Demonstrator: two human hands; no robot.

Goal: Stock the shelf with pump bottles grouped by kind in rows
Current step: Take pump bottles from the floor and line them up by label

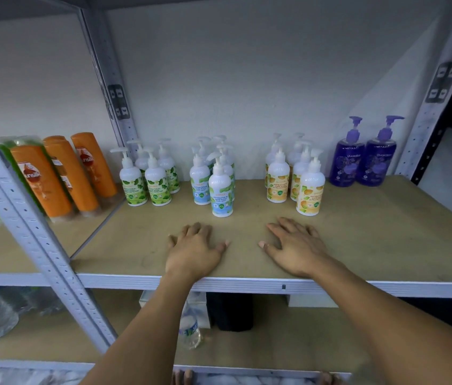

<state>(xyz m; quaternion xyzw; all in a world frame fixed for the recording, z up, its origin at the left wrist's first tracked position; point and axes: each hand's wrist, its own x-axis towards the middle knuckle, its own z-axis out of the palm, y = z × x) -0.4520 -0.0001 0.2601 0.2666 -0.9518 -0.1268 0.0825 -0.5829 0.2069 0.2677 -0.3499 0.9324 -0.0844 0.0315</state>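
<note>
While resting flat on shelf [386, 232], review rows. Green-label pump bottles [147, 182] far left: grouped, fine. Left hand [194, 245]: fingers spread, empty. Blue-label pump bottles [216, 187] mid-back: likely worth squaring front one. Right hand [297, 245]: splayed, empty too. Yellow-label pump bottles [300, 184]: same stagger, align. Purple pump bottles [363, 159] far right: paired, leave. Nudge by body, not pump head.

The rear blue-label pump bottles [226, 154] are largely hidden, perhaps three.
</note>
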